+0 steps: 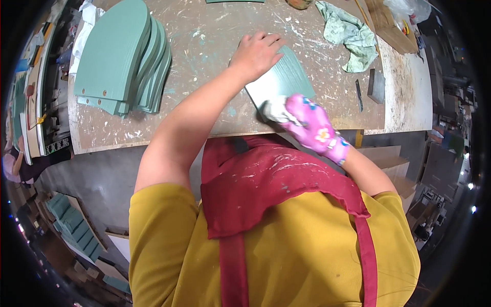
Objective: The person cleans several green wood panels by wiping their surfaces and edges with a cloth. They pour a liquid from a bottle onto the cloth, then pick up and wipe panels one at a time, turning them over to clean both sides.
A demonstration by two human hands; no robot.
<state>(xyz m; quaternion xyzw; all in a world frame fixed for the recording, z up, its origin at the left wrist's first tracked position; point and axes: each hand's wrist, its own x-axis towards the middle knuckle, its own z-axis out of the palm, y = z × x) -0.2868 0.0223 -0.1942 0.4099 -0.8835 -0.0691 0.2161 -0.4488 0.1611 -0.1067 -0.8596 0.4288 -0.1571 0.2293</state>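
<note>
A green painted board [292, 74] lies on the worktable [204, 110] in front of me, its surface shining in the light. My bare left hand [257, 56] rests on the board's far end, fingers stretched out over it. At the near edge of the board, my right hand [313, 125], in a pink flowered glove, is closed round a white cloth [276, 109]. The cloth touches the board and looks slightly blurred. Part of the board is hidden under my left hand and the cloth.
Green round-topped boards [110, 51] are stacked at the left. A green-stained rag [350, 36], a thin dark blade-like tool [359, 96] and a dark block [377, 86] lie at the right. Beyond stands a wooden box [391, 25]. More green pieces [74, 225] sit at lower left.
</note>
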